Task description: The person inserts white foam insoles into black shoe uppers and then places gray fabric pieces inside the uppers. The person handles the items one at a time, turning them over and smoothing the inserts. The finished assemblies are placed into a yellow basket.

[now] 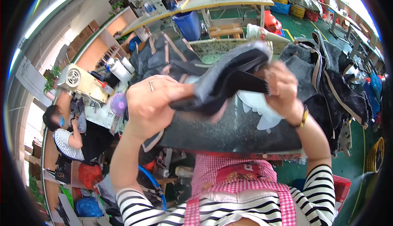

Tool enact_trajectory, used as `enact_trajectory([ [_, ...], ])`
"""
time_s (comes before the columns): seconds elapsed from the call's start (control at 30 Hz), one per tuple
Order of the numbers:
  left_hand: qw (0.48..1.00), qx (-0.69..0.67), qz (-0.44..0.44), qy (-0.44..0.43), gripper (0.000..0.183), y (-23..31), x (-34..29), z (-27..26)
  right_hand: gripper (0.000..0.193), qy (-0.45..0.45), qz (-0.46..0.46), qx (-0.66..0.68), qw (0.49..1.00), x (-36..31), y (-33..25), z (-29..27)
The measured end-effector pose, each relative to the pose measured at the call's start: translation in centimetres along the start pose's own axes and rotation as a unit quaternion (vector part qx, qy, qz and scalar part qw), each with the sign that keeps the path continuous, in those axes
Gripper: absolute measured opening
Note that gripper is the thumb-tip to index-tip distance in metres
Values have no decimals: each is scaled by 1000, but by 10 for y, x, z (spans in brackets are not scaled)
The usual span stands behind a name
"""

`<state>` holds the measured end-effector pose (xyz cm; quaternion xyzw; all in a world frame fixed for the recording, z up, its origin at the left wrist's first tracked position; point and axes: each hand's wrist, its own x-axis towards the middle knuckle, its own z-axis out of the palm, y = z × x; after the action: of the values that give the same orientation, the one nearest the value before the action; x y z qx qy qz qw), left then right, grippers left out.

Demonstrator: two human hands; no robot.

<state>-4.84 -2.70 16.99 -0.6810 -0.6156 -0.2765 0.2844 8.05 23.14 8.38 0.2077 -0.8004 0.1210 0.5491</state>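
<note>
Between my two hands hangs a black, grey-fleece-lined piece (217,85) that looks like a shoe upper, with pale stitching along its edge. It is blurred by motion and held above a dark work table (196,134). My left hand (151,103) is closed on its left end, the fingertips partly hidden behind it. At the other end, my right hand (283,89) pinches the stitched edge. Under the right hand, a pale, jagged-edged sheet (268,113) lies on the table.
Fleece-lined dark pieces (327,78) are heaped at the right, and grey pieces with tan strips (155,60) at the far left. A blue bin (187,26) stands beyond. Leftward are a sewing machine (84,83), a purple fan (118,104) and a seated person (69,138).
</note>
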Motion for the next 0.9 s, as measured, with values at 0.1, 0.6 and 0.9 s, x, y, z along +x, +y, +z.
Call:
enact_trajectory([
  [0.1,992,7,103,-72,26,7,-29,45,18,-116,-152,-42,981,-3,26,-10],
  [0.6,967,-18,33,-252,26,27,-179,158,42,-297,586,278,701,-156,-25,57],
  [0.9,898,-152,-165,-379,38,48,-138,142,48,-286,471,151,821,-154,-50,64],
])
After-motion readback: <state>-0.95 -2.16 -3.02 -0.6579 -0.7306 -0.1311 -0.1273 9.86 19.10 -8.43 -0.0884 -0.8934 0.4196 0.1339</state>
